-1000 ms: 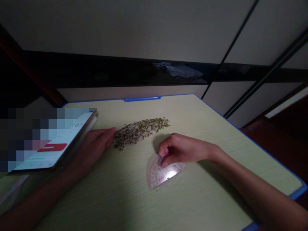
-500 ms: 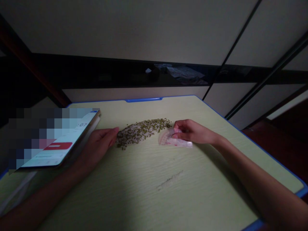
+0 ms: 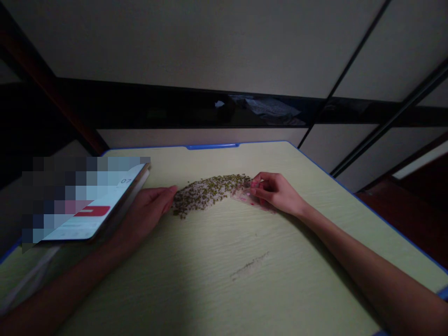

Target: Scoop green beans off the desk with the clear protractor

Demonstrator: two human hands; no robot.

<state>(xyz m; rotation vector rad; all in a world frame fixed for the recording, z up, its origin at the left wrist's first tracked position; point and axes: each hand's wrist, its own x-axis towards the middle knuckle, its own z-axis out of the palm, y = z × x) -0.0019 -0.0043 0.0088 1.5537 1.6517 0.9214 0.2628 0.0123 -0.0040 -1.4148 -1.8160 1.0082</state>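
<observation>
My right fingers [image 3: 262, 193] pinch the clear protractor [image 3: 241, 199], which meets the seed pile [image 3: 206, 191] at its right end; a low, light stroke should avoid scattering grains. My left fingers [image 3: 168, 198], pressed together, sit at the other end, with the tablet [image 3: 105, 196] crowding that side. The bench [image 3: 210, 289] offers more wrist room nearer me than by its blue far edge [image 3: 213, 146].

Between the left forearm [image 3: 91, 270] and right forearm [image 3: 353, 256], the near tabletop [image 3: 196, 298] is offering room; the seed pile [image 3: 206, 192] and protractor [image 3: 241, 197] are blocking mid-table, the tablet [image 3: 79, 226] the left.
</observation>
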